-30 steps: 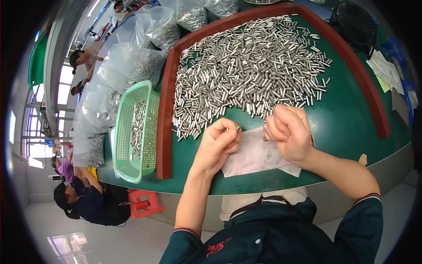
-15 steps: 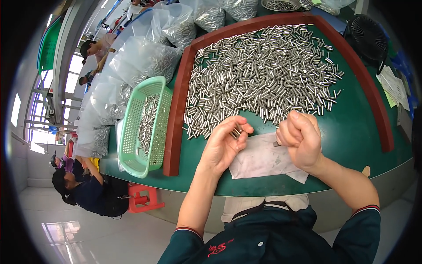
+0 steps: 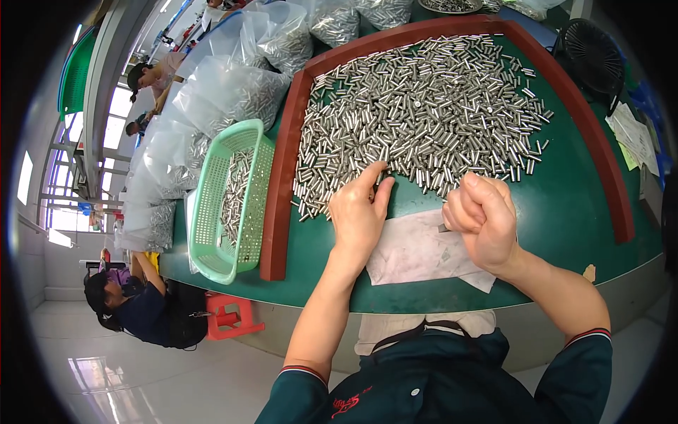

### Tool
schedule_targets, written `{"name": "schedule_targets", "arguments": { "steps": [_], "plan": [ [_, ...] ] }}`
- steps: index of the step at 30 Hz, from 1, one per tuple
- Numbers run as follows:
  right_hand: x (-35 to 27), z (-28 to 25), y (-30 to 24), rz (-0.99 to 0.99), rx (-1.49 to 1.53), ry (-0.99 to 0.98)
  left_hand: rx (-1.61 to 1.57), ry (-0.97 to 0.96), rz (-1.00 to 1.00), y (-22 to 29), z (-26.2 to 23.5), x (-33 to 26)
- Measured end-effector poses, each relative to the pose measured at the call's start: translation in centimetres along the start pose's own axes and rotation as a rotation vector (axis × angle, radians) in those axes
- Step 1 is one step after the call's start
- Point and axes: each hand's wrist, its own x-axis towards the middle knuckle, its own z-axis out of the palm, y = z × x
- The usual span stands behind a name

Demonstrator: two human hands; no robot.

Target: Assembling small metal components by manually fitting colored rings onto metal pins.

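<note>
My left hand [image 3: 357, 212] is at the near edge of a wide heap of short, shiny metal pins [image 3: 424, 106]. Its back faces up, with the thumb and forefinger apart over the pins; the other fingers are mostly hidden beneath. My right hand [image 3: 482, 220] is a fist above a stained pale cloth [image 3: 417, 251]. The grey end of a metal pin [image 3: 443, 228] pokes out at the fist's left side; whether more are inside is hidden. The cloth lies flat on the green tabletop [image 3: 565, 247], between me and the heap.
Dark red rails [image 3: 277, 233] border the heap left, behind and right. Left of them stands a light green basket [image 3: 212, 254] partly filled with pins. Clear bags of pins [image 3: 244, 99] line the table beyond it. A black fan [image 3: 592, 60] and papers [image 3: 632, 138] sit right. Other people work at left.
My left hand has moved forward to the heap and turned from palm-inward to back-up. The pins seen between its fingers earlier no longer show. My right fist has hardly moved.
</note>
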Motion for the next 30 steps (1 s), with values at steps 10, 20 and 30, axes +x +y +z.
{"name": "schedule_targets", "arguments": {
  "steps": [10,20,30],
  "plan": [
    [0.0,-0.2,0.0,-0.001,-0.01,0.006,-0.163,-0.146,0.023,1.4,-0.5,-0.8],
    [0.1,-0.1,-0.4,0.012,-0.106,0.037,-0.403,-0.431,0.106,2.3,-1.8,-2.3],
    [0.0,0.0,-0.4,-0.016,-0.034,0.024,-0.309,-0.356,0.168,2.3,-0.6,-2.7]
  ]
}}
